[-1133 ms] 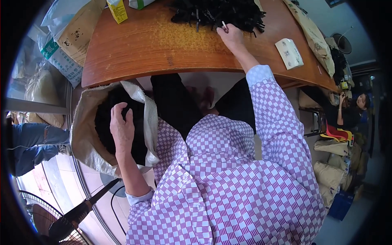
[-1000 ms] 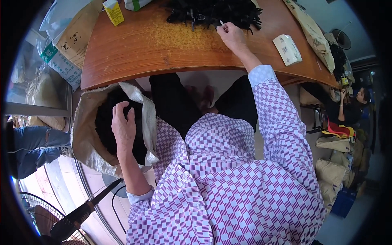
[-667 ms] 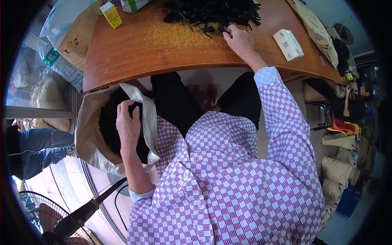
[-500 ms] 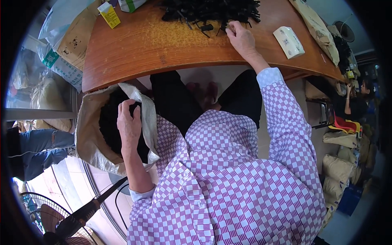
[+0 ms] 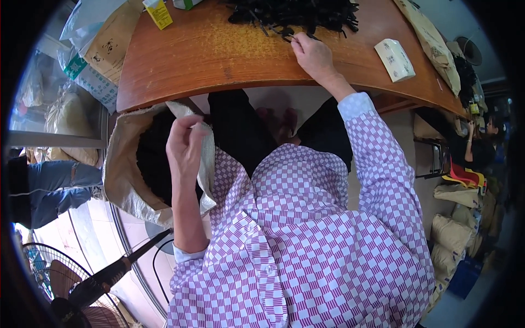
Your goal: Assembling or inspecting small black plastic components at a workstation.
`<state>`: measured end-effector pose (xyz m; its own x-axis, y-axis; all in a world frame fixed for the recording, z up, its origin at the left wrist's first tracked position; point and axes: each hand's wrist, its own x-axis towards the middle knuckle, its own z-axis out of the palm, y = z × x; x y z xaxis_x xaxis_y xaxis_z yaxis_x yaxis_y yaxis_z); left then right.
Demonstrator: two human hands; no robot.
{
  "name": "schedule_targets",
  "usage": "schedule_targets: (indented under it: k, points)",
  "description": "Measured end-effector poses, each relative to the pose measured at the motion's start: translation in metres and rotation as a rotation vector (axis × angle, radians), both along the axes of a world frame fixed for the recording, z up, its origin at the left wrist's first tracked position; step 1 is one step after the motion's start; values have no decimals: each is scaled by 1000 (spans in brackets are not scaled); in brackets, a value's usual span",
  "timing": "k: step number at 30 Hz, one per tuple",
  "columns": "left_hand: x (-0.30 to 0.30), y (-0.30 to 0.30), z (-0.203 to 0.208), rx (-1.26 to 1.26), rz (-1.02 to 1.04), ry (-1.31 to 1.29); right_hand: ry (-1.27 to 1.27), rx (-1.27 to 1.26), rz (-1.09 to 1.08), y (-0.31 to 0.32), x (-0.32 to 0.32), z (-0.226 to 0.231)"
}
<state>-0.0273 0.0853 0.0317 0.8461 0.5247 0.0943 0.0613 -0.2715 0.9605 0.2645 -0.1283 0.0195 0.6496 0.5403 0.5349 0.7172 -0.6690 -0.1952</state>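
Note:
A pile of small black parts with thin strap-like ends (image 5: pixel 295 13) lies at the far side of the table. My right hand (image 5: pixel 316 59) rests at the pile's near edge, its fingers pinched on one black part (image 5: pixel 288 37). To the left, my left hand (image 5: pixel 185 143) hangs above an open whitish woven sack (image 5: pixel 121 183). Its fingers are loosely bent and apart, slightly smeared, with nothing visible in them. Many black parts (image 5: pixel 156 158) fill the sack, which stands beside my leg below the table edge.
The brown wooden table (image 5: pixel 180 60) curves across in front. A white tissue pack (image 5: pixel 395 60) lies at right, a yellow carton (image 5: pixel 157 13) at far left. A standing fan (image 5: pixel 71 290) is at lower left. Filled sacks (image 5: pixel 451 232) and another person (image 5: pixel 476 142) are at right.
My left hand has lifted slightly away from the sack's mouth and its fingers have bent. My right hand has closed at the pile's edge. The whole view has shifted a little.

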Motion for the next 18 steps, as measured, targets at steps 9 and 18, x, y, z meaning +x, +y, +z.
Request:
schedule_targets:
  k: [9, 18]
  points:
    - [53, -64, 24, -1027, -361, -92, 168, 282, 385, -16, -139, 36]
    - [52, -84, 4, -1429, -532, -168, 336, 406, 455, -38, -181, 10]
